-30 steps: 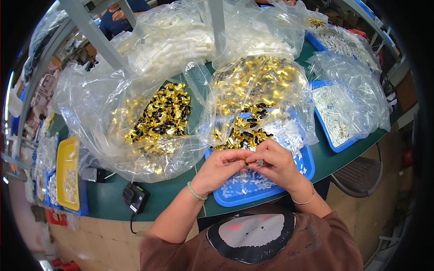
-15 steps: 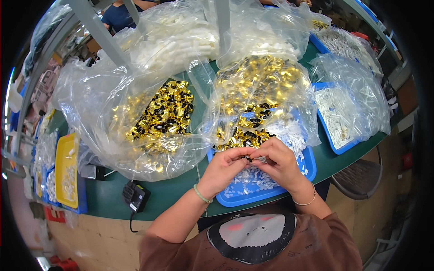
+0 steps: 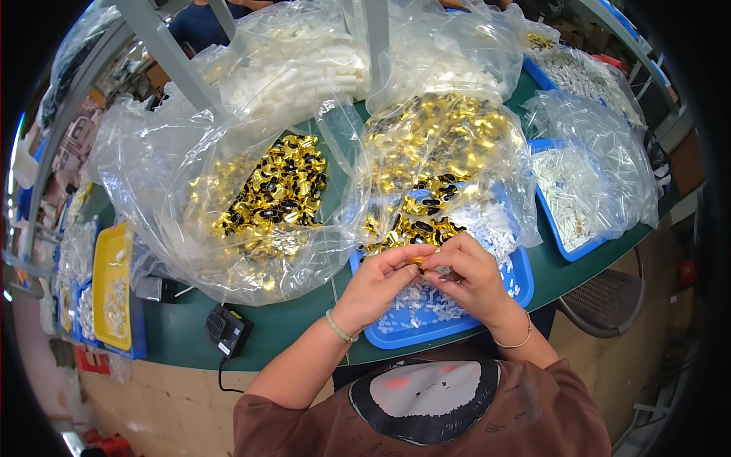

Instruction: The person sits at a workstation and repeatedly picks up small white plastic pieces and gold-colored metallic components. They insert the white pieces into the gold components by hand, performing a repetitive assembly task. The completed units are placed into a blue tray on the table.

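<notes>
Both of my hands meet over a blue tray (image 3: pixel 396 340) that holds small white plastic pieces (image 3: pixel 430 298). Between the fingertips is a small gold-and-black part (image 3: pixel 418 263). My left hand (image 3: pixel 378 283) pinches it from the left side, thumb and index finger closed. My right hand (image 3: pixel 470 274) has its fingertips pressed together at the part's right side; whether they also hold a white piece is hidden. Just beyond the hands, a clear plastic bag (image 3: pixel 449 137) lies open with many like gold-and-black parts (image 3: pixel 426 228) spilling onto the tray.
At left, another clear bag (image 3: pixel 160 183) holds more gold-and-black parts. Bags of white tubes (image 3: pixel 304 80) stand at the back. A blue tray of clear strips (image 3: pixel 567 198) is at right, a yellow tray (image 3: pixel 103 289) far left. A black device (image 3: pixel 228 333) with a cable sits near the table edge.
The gold-and-black part has turned between my fingertips, so more of its gold side shows. My hands have barely moved. At the back left, another person has shifted slightly.
</notes>
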`<state>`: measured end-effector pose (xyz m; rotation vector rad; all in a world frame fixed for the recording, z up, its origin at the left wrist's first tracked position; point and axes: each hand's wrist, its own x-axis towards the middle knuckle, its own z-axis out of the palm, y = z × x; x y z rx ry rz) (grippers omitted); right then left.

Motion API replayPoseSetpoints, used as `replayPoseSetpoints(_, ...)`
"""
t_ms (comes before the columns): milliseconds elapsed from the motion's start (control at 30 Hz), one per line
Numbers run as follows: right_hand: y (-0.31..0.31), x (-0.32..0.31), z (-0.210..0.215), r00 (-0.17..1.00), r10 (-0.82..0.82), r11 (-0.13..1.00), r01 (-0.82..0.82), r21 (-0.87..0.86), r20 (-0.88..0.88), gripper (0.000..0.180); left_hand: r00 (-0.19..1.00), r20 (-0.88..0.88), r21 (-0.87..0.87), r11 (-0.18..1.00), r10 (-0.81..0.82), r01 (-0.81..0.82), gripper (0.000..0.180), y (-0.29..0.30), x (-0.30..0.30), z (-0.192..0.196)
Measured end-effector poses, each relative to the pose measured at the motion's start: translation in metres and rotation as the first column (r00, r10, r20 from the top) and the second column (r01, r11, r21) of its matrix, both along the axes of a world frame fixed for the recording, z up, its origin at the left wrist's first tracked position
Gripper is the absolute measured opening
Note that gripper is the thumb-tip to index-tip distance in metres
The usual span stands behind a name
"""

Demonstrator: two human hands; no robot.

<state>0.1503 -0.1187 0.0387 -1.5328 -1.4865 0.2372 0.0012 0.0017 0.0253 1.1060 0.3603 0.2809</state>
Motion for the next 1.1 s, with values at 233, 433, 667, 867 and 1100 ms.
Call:
replayPoseSetpoints(233,0.002,-0.001,-0.001,0.996,0.031,0.999,-0.030,-0.013,0.087,0.030,1.000,-0.007,0.062,0.998,-0.021,0.021,0.034,0.001,0.001,-0.015)
replayPoseSetpoints(433,0.000,0.000,0.001,0.999,-0.031,0.999,0.031,-0.011,-0.036,0.026,1.000,0.005,-0.082,0.997,-0.007,0.007,0.034,0.004,-0.001,-0.004)
replayPoseSetpoints(667,0.000,0.001,0.003,1.000,0.006,0.998,-0.006,-0.058,-0.009,0.030,1.000,-0.018,-0.027,0.999,0.018,-0.019,0.031,0.001,-0.001,-0.002)
replayPoseSetpoints(867,0.000,-0.002,0.007,0.999,0.004,0.999,-0.002,-0.037,0.049,0.028,1.000,0.015,-0.001,1.000,0.021,-0.021,0.028,0.006,-0.003,-0.016)
replayPoseSetpoints(1100,-0.022,0.005,0.024,0.957,0.232,0.886,-0.134,-0.443,0.175,0.015,0.974,0.088,-0.186,0.964,0.210,-0.191,0.033,0.014,-0.005,0.006)
